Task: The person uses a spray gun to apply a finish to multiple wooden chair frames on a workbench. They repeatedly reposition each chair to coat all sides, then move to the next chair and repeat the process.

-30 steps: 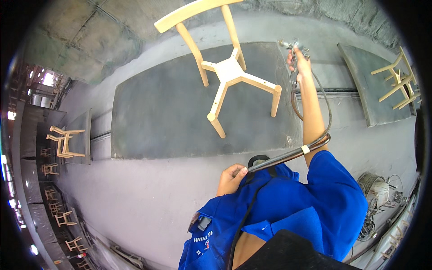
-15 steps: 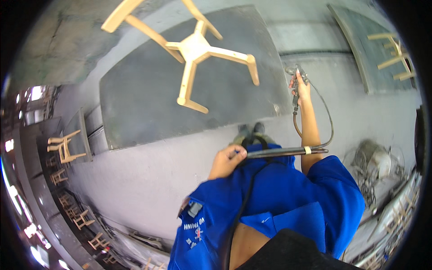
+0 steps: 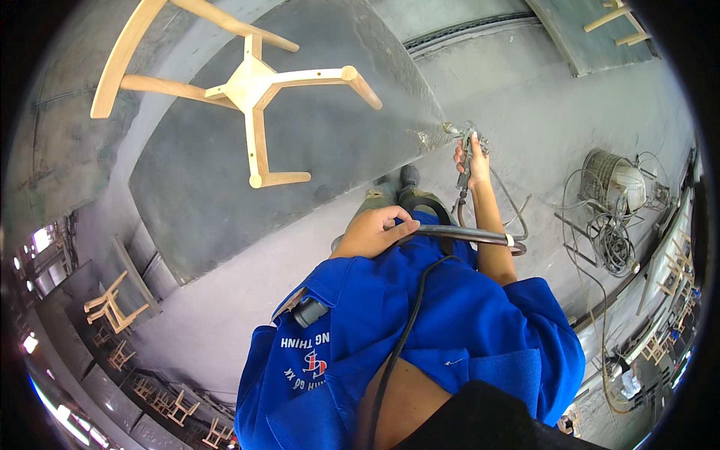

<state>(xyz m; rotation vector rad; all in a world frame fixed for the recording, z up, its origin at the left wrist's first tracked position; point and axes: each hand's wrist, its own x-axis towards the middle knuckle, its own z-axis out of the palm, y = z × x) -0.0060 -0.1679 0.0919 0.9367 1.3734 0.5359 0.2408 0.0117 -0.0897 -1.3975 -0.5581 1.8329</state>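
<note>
My right hand (image 3: 475, 171) grips a metal spray gun (image 3: 466, 142), its nozzle facing left toward a pale wooden chair frame (image 3: 251, 84). A faint haze hangs between the nozzle and the frame. In front of my waist, my left hand (image 3: 375, 229) is closed round dark hoses (image 3: 469, 233) bound by a light band; they loop round toward the gun. The chair frame has splayed legs and a curved rail, and it lies on a large dark grey board (image 3: 225, 217). The gun is apart from the frame, near the board's right corner.
To the right, a round, mesh-sided container (image 3: 600, 174) stands on the floor near a coil of hose (image 3: 613, 244). Another grey board (image 3: 559, 30) at the upper right bears wooden parts. A wooden chair frame (image 3: 114, 304) stands at the left, with several more behind it.
The view has shifted, so the chair frame now lies farther left. My right hand and the gun have come lower and nearer, with the nozzle turned left. Haze now shows before it.
</note>
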